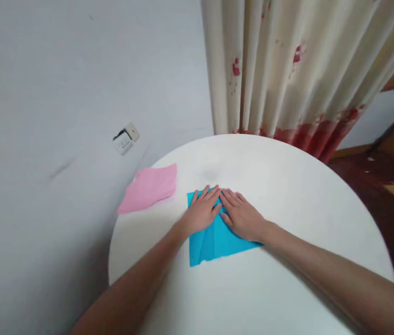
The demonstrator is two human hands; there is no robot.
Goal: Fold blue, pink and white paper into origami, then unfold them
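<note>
Blue paper (214, 239): mid-counter (287, 195), folded, lying flat.
Left hand (202, 211): grip open, palm pressing the paper.
Right hand (242, 216): same, fingertips touching the left's.
Pink paper (150, 187): ten o'clock, apart.

Both palms lie flat on a blue folded paper (214, 239), left hand (202, 211) and right hand (242, 216) side by side, fingertips almost meeting. A pink paper (150, 187) lies left of the fingers on the white round table (287, 195).

single head view, high above round table (287, 195), facing forward-down, wall and curtain (287, 70) beyond.
</note>
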